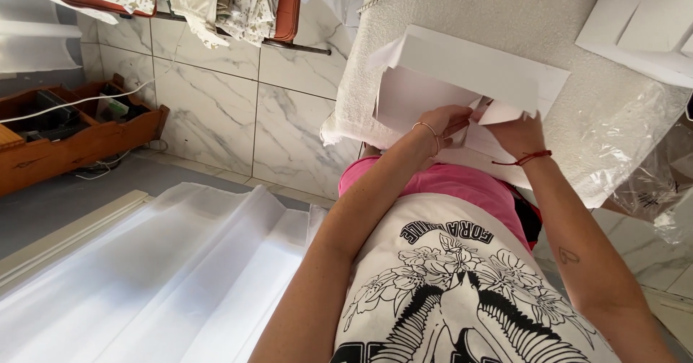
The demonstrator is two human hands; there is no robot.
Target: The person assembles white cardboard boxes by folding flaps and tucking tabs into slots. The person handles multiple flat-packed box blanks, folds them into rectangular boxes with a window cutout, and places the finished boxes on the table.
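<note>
**Two hands folding a flap of a white cardboard box**

Head view, looking down the person's front. The left hand (445,121) and the right hand (514,128) meet at the near edge of a white cardboard box (469,67), which lies on a pale textured table cover (433,5). Both hands are closed on thin white flaps (498,111) of the box; the left fingers curl over one flap, the right fingers pinch another just beside it. The box body extends away from the grip, its long panel upright. Further flat white cartons (642,23) lie well beyond the right hand, and clear plastic film (635,146) hangs off the table edge outside that hand. Judged step: shaping or tucking an end flap. The next move would seem to call for steady counter-pressure from one hand while the other creases, as the thin card could buckle.
</note>
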